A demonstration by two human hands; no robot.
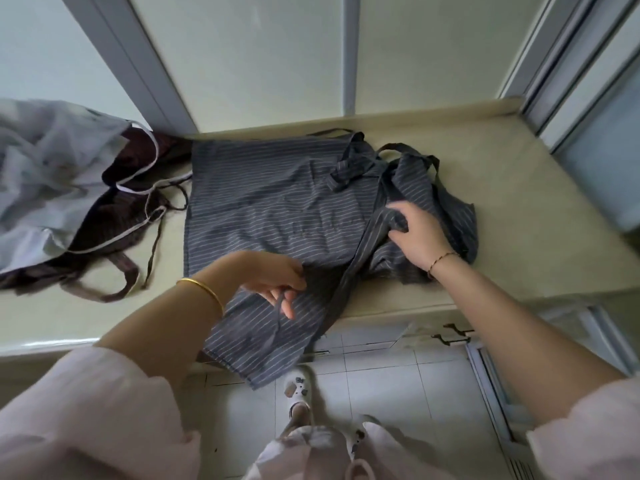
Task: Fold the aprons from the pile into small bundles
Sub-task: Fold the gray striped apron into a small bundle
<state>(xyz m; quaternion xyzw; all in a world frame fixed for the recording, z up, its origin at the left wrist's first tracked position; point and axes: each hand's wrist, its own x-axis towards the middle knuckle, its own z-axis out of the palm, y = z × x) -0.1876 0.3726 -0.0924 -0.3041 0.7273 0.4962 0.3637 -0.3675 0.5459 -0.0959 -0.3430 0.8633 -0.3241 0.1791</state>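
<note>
My right hand (420,233) has its fingers curled into a bunched fold on the right side of the grey striped apron (270,202), clamped on the cloth. My left hand (277,275), at the apron's near edge, has its fingers closed around a narrow tie (278,308) that trails down across the fabric. Under the apron lies a smooth beige counter (519,202) with a rounded front lip. The apron is spread flat over the middle of it, thin woven cloth with fine pale stripes. It is creased, its near corner hangs off the front edge, and its straps are tangled in loops at its far right. To the apron's left sits the pile (69,188): a pale blue-grey apron (45,161), soft and crumpled, heaped over a dark brown apron (114,216) edged in white piping, whose thin cords stray toward the striped one. Below the apron's hanging corner, a white clog (298,386) stands on glossy white floor tiles (381,382). A plain gold bangle (204,289) rings my left wrist, and a fine chain bracelet (443,258) my right.
</note>
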